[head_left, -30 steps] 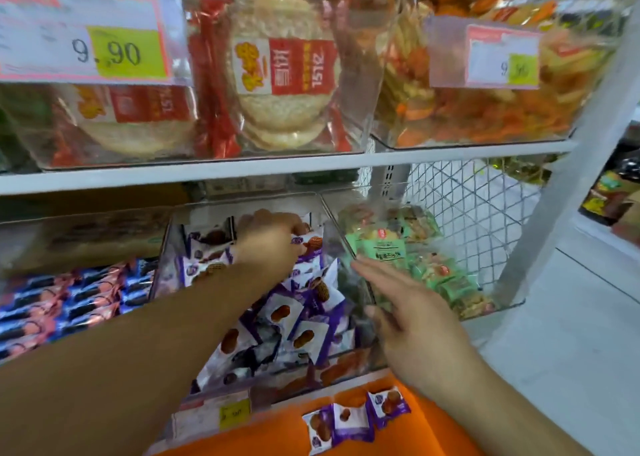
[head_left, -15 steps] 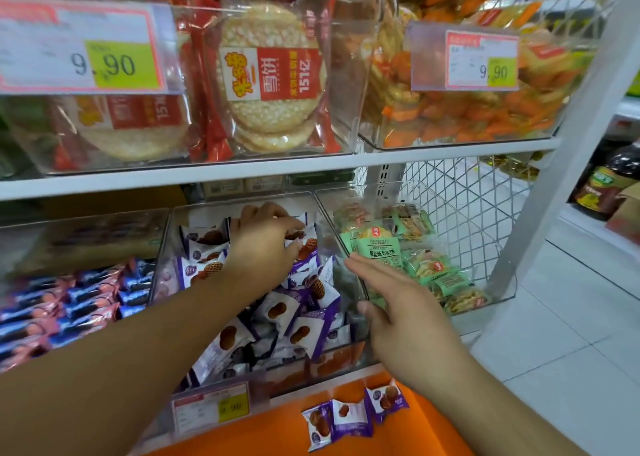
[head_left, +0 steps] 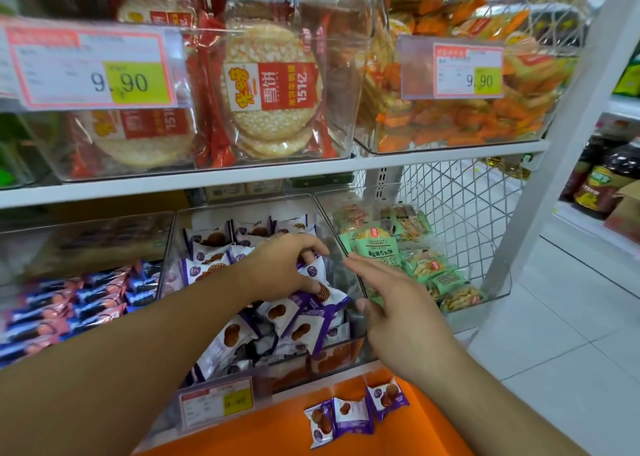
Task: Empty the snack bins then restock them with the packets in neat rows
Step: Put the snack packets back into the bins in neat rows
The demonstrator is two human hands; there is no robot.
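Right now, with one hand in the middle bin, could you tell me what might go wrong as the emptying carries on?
The left hand grips several purple-and-white packets at once; one could slip and drop back into the loose heap. The three packets already on the orange surface lie near its far edge, so more piled there may slide off. The right hand is open against the clear bin wall, and a push could shift the bin toward the green packets.

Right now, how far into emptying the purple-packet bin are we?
Early. Done: three purple packets lie on the orange surface below the shelf. In hand: the left hand grips packets inside the clear middle bin; the right hand rests open against its right wall. Left: the bin is still heaped with jumbled packets; the green-packet bin looks untouched. No restocking yet.
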